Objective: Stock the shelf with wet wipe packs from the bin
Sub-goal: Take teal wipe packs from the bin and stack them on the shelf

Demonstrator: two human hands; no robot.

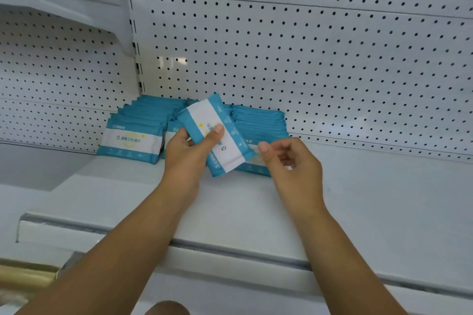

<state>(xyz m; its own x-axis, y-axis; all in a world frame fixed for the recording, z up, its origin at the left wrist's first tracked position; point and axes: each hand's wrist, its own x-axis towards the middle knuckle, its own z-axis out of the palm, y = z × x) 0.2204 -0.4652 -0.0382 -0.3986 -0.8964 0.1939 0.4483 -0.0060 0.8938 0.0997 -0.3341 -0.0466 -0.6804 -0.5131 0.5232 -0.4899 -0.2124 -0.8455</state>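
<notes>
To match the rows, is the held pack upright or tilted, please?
Tilted: the left hand grips the pack with its long edges running diagonally.

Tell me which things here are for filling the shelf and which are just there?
For the job:
held wet wipe pack
left hand, gripping it
right hand, holding nothing
stocked packs
shelf

Just there:
pegboard wall
upper shelf
tan thing, too blurry to name
</notes>
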